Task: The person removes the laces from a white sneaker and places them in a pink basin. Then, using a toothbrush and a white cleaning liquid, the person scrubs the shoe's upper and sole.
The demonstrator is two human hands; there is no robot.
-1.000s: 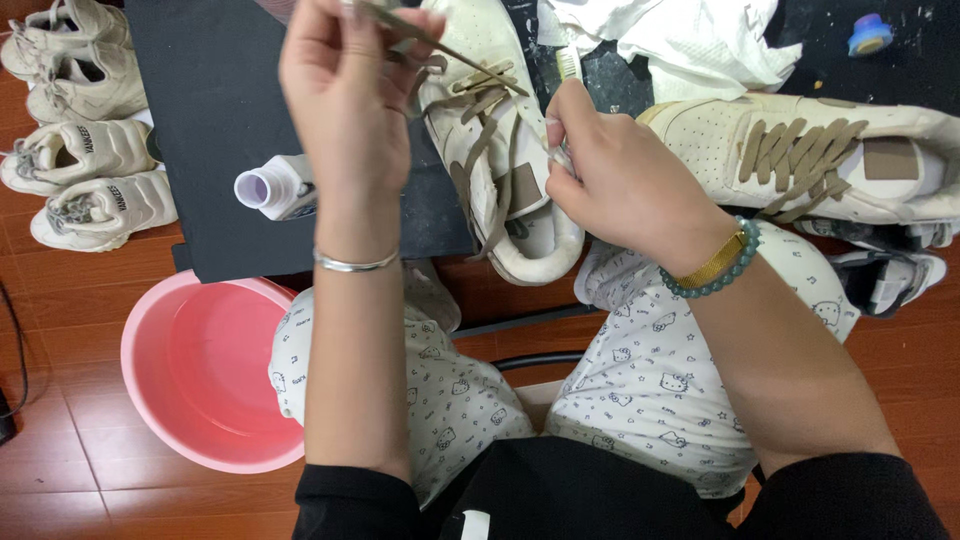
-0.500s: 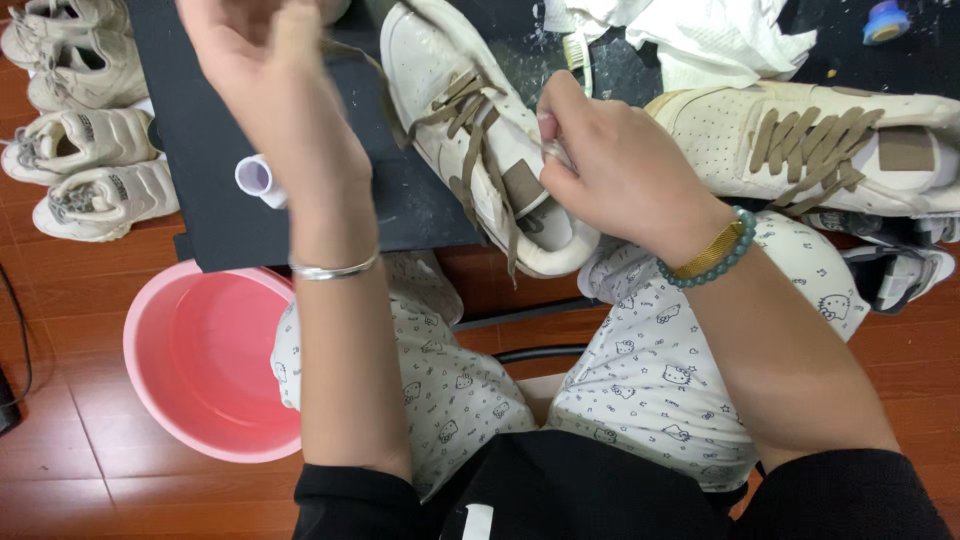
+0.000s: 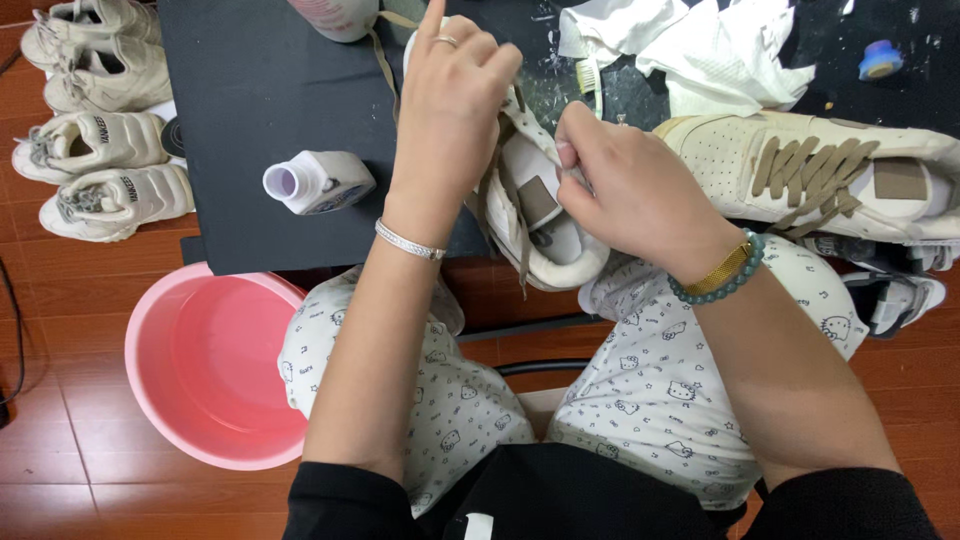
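Head view: I see my left hand pinching a lace and my right hand gripping the shoe at the table edge; I reckon a hard tug could knock the bottle over.

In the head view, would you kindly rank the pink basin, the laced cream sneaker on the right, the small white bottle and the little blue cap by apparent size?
1. pink basin, though it sits lower than the tabletop things, so this is unsure
2. laced cream sneaker
3. small white bottle
4. blue cap
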